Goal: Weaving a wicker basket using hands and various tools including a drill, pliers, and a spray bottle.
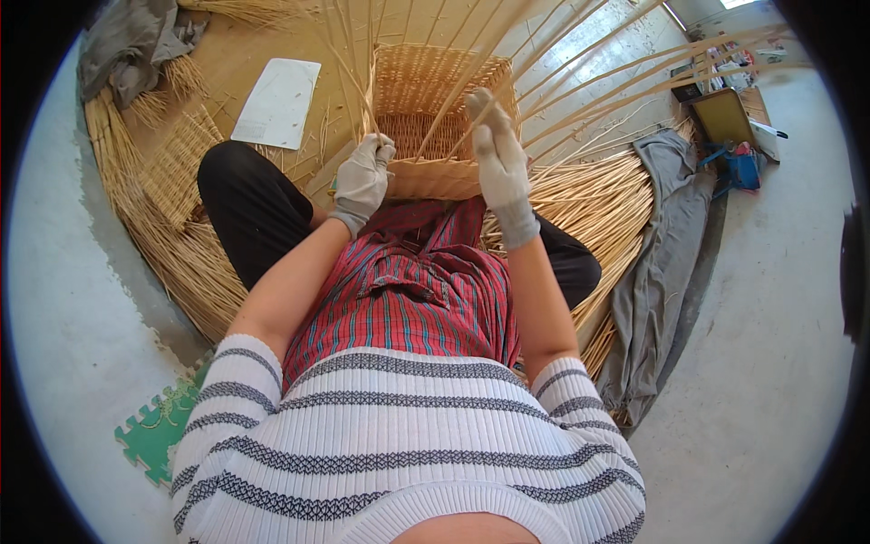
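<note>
Head: left hand (362, 177) grips basket (435, 109) rim, right hand (498, 163) raised, pinching stake (453, 113)

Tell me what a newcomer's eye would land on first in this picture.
First, the half-woven pale wicker basket at top centre, its long uprights fanning toward the upper right. The gloved left hand grips its near rim, while the gloved right hand pinches a thin cane strand rising from inside. Next come the red plaid cloth over the lap and the heaped straw-coloured canes at the right.
</note>
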Available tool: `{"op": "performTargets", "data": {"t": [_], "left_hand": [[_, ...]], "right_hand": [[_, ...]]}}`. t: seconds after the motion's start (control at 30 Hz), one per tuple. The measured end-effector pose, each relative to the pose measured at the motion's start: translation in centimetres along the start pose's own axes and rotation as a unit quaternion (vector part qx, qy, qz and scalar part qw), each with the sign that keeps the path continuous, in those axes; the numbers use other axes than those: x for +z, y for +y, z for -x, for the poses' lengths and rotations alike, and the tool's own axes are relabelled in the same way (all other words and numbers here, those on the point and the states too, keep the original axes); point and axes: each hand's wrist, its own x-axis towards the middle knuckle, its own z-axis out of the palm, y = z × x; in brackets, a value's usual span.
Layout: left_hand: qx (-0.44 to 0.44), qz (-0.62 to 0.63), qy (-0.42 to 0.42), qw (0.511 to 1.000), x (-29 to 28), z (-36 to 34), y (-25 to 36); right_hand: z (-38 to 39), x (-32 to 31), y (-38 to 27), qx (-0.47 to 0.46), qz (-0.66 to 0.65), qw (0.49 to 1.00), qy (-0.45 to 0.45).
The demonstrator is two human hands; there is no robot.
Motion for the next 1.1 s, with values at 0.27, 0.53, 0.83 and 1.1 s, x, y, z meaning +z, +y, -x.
{"op": "performTargets", "data": {"t": [0.27, 0.53, 0.83, 1.1], "left_hand": [[0.119, -0.33, -0.221, 0.91, -0.4, -2.8, 1.2], [0.201, -0.448, -0.243, 0.836, -1.1, -1.8, 1.2], [0.235, -0.392, -0.248, 0.854, -1.5, -2.6, 3.0], [-0.223, 0.161, -0.091, 0.957, 1.2, -10.1, 6.2]], "right_hand": [[-0.3, -2.9, -0.7, -0.018, -0.128, 0.988, 0.078], [10.3, -3.4, 7.5, 0.361, -0.201, 0.837, 0.358], [7.6, -0.5, 8.5, 0.199, 0.406, 0.888, -0.081], [4.4, -4.2, 4.5, 0.226, 0.289, 0.928, -0.066]]}}
